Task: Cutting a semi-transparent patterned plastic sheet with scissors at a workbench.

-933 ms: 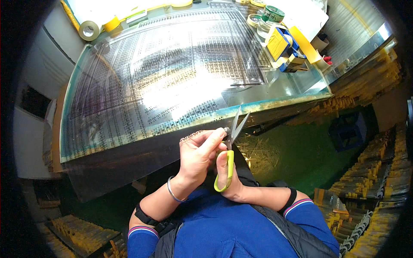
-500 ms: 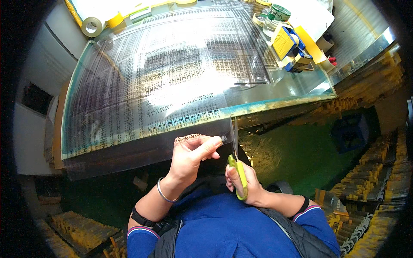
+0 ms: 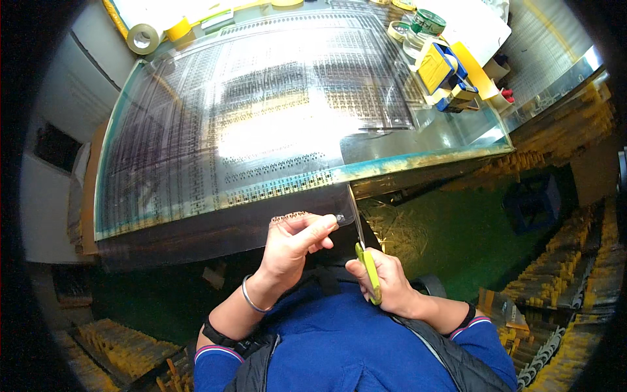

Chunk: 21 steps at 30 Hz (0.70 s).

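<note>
A large transparent film sheet (image 3: 215,225) with rows of small dark marks hangs over the near edge of the glass-topped table (image 3: 450,151). My left hand (image 3: 291,243) is closed, pinching the film near its right corner between thumb and fingers. Scissors (image 3: 367,264) with yellow-green handles are gripped in my right hand (image 3: 386,281), just right of that corner. Their blades point away from me, look nearly together and run alongside the film's right edge. The corner of the film looks rounded.
A yellow-and-blue tape dispenser (image 3: 444,72) stands at the table's right, before a round clear container with a green band (image 3: 428,23). Tape rolls (image 3: 145,38) lie at the far left. Stacks of yellow-edged pieces (image 3: 545,268) fill the right side, above a green floor (image 3: 444,242).
The scissor blades have come together, and the right hand has shifted slightly right and nearer to me. The film's corner now looks rounded. My left hand keeps its pinch, a little lower.
</note>
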{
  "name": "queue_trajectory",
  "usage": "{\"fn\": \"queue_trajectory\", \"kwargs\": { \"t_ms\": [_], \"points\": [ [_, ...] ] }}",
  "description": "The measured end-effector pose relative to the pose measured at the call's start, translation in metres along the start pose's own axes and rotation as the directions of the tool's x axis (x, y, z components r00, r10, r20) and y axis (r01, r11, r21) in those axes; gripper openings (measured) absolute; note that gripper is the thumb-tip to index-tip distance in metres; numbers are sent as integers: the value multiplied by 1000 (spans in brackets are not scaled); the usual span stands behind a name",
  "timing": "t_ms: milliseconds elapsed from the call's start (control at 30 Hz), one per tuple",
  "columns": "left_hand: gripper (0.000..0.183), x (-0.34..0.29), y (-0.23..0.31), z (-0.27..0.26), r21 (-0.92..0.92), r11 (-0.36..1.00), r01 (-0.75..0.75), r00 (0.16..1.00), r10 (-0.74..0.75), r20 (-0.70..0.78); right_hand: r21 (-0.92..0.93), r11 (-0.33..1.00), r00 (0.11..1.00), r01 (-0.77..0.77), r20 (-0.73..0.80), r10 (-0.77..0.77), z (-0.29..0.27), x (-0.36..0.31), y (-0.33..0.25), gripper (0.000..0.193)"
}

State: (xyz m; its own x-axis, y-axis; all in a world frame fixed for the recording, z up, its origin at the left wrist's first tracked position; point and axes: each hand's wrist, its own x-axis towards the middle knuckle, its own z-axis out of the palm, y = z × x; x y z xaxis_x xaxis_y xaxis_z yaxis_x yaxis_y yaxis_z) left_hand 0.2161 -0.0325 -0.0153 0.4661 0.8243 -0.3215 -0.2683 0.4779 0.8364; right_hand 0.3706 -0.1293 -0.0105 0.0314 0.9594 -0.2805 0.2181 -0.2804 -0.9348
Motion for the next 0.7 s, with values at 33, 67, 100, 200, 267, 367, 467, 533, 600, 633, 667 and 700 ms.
{"fn": "queue_trajectory", "kwargs": {
  "t_ms": [33,67,100,200,267,367,467,533,600,633,667,700],
  "points": [
    [11,0,-2,0,-9,1000,12,1000,-12,-4,7,1000,1000,-11,4,10,0,0,-2,33],
    [11,-1,-2,1,-9,1000,11,1000,-11,-6,7,1000,1000,-10,5,10,2,0,-3,33],
    [13,-1,-2,4,-66,998,22,1000,-23,-11,14,1000,1000,-25,-2,25,4,1,-4,33],
    [15,-3,1,14,-144,990,-1,999,-6,-49,44,996,997,-78,19,77,8,1,-6,33],
    [13,-2,1,13,-98,995,31,997,-37,-65,62,992,993,-109,44,106,8,1,-8,33],
    [12,-4,-2,10,-50,998,26,998,-29,-54,93,984,988,-150,58,145,9,1,-7,33],
    [10,-9,-1,14,-33,997,68,996,-70,-49,81,995,998,-61,15,60,9,6,-3,33],
    [10,-11,-3,15,-39,996,74,996,-75,-41,90,995,999,-32,-1,32,10,7,-4,33],
    [11,-10,-4,15,-78,992,103,994,-105,-24,94,995,1000,-30,-3,31,11,7,-1,33],
    [12,-11,-5,14,-75,992,100,995,-101,-18,97,995,1000,-30,-5,31,11,8,0,33],
    [12,-11,-6,14,-77,992,99,995,-101,-19,96,995,1000,-30,-4,30,9,7,-2,33],
    [13,-11,-7,13,-72,992,107,994,-108,-12,114,989,995,-95,28,92,7,6,-6,33]
  ]
}}
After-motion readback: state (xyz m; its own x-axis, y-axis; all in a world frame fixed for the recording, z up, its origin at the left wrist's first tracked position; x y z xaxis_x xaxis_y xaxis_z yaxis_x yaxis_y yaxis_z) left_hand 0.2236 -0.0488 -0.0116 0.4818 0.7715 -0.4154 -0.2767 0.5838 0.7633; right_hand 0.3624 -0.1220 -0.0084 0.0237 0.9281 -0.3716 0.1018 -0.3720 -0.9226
